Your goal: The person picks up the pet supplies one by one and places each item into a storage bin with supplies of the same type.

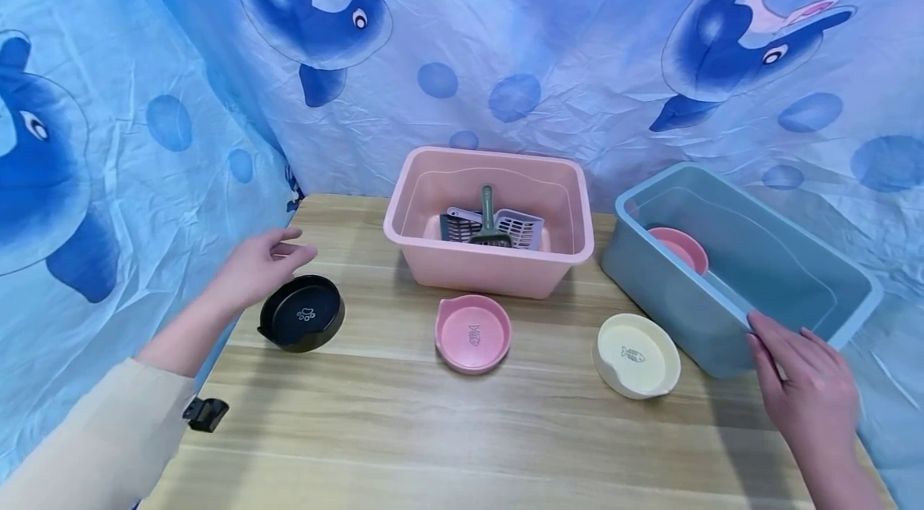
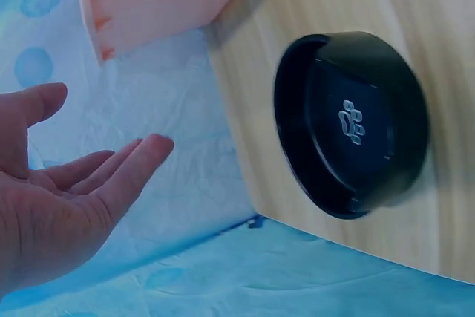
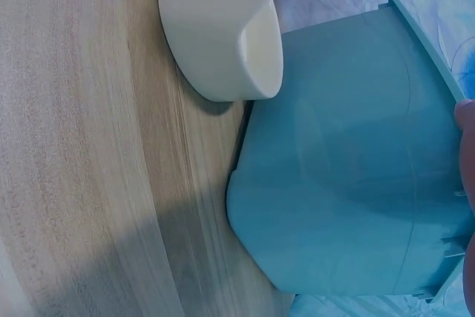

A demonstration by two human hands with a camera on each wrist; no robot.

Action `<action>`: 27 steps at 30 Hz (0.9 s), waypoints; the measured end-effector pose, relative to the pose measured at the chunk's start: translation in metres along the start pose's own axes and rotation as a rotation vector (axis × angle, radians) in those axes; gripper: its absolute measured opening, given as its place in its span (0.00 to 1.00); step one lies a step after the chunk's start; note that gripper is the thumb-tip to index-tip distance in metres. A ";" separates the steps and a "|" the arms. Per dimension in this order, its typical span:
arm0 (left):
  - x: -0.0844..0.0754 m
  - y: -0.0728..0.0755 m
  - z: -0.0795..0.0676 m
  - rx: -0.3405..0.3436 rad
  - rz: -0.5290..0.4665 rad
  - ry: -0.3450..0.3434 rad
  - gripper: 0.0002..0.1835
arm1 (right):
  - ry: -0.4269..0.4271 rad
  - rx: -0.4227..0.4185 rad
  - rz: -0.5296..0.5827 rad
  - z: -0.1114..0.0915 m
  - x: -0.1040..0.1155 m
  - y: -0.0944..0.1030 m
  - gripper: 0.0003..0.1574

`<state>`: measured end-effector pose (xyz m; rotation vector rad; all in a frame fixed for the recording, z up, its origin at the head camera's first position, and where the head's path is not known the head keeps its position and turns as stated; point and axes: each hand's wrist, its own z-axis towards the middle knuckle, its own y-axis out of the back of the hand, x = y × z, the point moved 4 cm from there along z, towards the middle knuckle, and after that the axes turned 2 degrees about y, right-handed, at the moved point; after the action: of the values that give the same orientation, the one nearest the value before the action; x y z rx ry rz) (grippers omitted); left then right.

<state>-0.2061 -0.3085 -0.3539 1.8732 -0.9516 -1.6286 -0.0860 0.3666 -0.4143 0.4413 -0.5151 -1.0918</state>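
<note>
"Black bowl [image 1: 292, 307]: where's it at rel. to the L hand [image 1: 261, 265]?"

"On the table [image 1: 404, 430], L side. Just R of the hand & a bit nearer the person; hand's by its far-L edge, not touching per the L wrist view."

"L grip?"

"Nothing in it. Thumb well off the fingers, so gap's wide."

"Long axis?"

"None, it's round, sits upright w/ mouth up. I'd judge the offset's what counts: R & toward the person from hand to rim. L's much nearer than R."

"R hand [image 1: 812, 378], then?"

"Touching the blue bin's [image 1: 671, 289] near-side rim, approx. the R end. Can't tell if it's pinching. Bin's long axis runs far-L to near-R; cream bowl [image 1: 650, 343] is just beside it, btw. that & the pink bowl [image 1: 492, 333] mid-table."
</note>
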 end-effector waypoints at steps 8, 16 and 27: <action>0.024 -0.015 -0.016 -0.146 0.017 0.041 0.41 | 0.007 -0.015 0.006 0.000 0.001 -0.003 0.31; 0.046 -0.031 -0.027 -0.277 -0.059 0.096 0.39 | -0.047 0.083 -0.080 -0.004 -0.004 -0.003 0.40; 0.074 -0.056 -0.047 -0.411 -0.254 0.278 0.37 | -0.071 0.126 -0.092 -0.005 -0.005 -0.003 0.34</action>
<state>-0.1454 -0.3322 -0.4347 1.9101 -0.2472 -1.5041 -0.0870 0.3708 -0.4211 0.5422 -0.6342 -1.1704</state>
